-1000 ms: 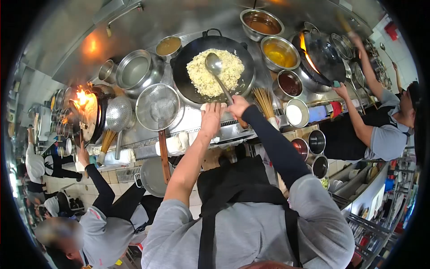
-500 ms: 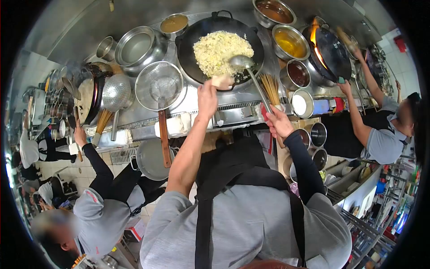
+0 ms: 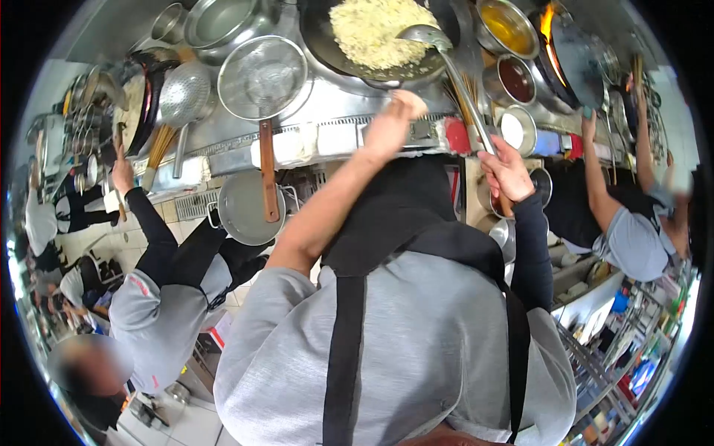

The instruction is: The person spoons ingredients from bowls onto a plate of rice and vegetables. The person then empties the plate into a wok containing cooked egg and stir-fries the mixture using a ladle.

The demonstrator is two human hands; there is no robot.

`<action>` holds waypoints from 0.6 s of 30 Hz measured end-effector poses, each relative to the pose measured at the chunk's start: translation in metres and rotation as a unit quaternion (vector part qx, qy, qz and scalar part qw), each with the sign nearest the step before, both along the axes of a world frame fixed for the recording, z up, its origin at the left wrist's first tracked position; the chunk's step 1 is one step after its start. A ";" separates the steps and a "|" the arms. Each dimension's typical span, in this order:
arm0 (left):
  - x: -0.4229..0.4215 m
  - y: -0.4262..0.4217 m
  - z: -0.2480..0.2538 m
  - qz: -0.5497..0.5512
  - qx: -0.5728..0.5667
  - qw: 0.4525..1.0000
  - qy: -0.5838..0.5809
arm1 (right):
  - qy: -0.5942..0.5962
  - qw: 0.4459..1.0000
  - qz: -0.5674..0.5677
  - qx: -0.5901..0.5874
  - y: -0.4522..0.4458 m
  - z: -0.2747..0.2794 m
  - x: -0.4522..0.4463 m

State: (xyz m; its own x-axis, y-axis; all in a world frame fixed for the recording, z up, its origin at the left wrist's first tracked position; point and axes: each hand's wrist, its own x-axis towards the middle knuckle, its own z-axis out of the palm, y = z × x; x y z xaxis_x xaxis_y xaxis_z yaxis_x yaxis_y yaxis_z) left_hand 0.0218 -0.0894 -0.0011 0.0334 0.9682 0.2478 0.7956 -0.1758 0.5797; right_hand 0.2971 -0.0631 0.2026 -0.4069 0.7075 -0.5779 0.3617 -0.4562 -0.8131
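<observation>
My right hand (image 3: 508, 169) is wrapped round the handle of a long metal ladle (image 3: 462, 85). The ladle's bowl rests at the right side of a mass of fried rice (image 3: 379, 33) in a black wok (image 3: 315, 33). My left hand (image 3: 388, 132) is closed on a pale folded cloth (image 3: 410, 104), just in front of the wok's near rim; motion smears both. A bamboo brush (image 3: 468, 104) stands behind the ladle handle, partly hidden.
A wooden-handled mesh strainer (image 3: 264, 78) and a perforated ladle (image 3: 184, 93) lie at left. Right of the wok are a pot of dark sauce (image 3: 514, 80) and a white-filled pot (image 3: 513, 130). Flames (image 3: 549, 33) rise beside a co-worker's wok. Another co-worker (image 3: 163, 320) stands at left.
The view has tilted, so the counter sits higher in the frame. My left hand with the cloth has moved right along the wok's near edge. The right hand keeps hold of the ladle.
</observation>
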 end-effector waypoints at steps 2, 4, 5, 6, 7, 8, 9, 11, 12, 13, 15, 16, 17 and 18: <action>0.032 -0.025 -0.043 -0.066 -0.046 0.983 0.165 | -0.047 0.995 0.057 0.071 0.014 0.004 0.007; 0.051 -0.062 -0.057 -0.060 -0.061 0.961 0.261 | -0.150 0.960 0.118 0.206 0.012 0.010 0.015; 0.055 -0.070 -0.052 -0.056 -0.066 0.965 0.247 | -0.204 0.931 0.154 0.259 0.009 0.023 0.017; 0.055 -0.072 -0.047 -0.051 -0.069 0.968 0.236 | -0.257 0.896 0.185 0.310 0.006 0.036 0.018; 0.051 -0.071 -0.039 -0.048 -0.071 0.970 0.226 | -0.238 0.888 0.201 0.337 0.008 0.036 0.026; 0.046 -0.070 -0.032 -0.061 -0.078 0.983 0.156 | -0.218 0.879 0.219 0.363 0.008 0.034 0.032; 0.039 -0.068 -0.026 -0.070 -0.084 0.991 0.083 | -0.224 0.869 0.232 0.375 0.013 0.025 0.024; 0.024 -0.065 -0.005 -0.009 -0.013 1.000 0.018 | -0.224 0.865 0.251 0.371 0.048 -0.030 -0.004; 0.005 -0.061 0.027 0.019 0.037 0.998 -0.043 | -0.219 0.873 0.256 0.352 0.074 -0.080 -0.019; -0.007 -0.062 0.011 0.137 0.004 0.991 -0.002 | -0.182 0.882 0.203 0.386 0.094 -0.124 -0.038; -0.064 -0.066 0.071 0.129 -0.308 0.922 0.196 | -0.039 0.952 0.136 0.272 0.117 -0.134 -0.068; -0.090 -0.084 0.031 0.247 -0.139 0.914 0.292 | -0.017 0.996 0.064 0.057 0.123 -0.116 -0.082; -0.110 -0.091 0.019 0.355 -0.173 0.898 0.196 | 0.034 0.999 0.020 0.011 0.119 -0.093 -0.084; -0.127 -0.090 0.046 0.333 -0.356 0.858 0.161 | 0.086 0.995 -0.026 -0.038 0.116 -0.077 -0.087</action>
State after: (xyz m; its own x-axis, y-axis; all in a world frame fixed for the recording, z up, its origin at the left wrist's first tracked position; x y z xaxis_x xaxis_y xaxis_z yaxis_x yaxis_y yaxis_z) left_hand -0.1048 -0.1798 0.0445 -0.6304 0.7016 -0.3321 0.7211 0.6877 0.0840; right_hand 0.2104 0.0532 0.1253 -0.4690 0.6872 -0.5548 0.1945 -0.5324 -0.8238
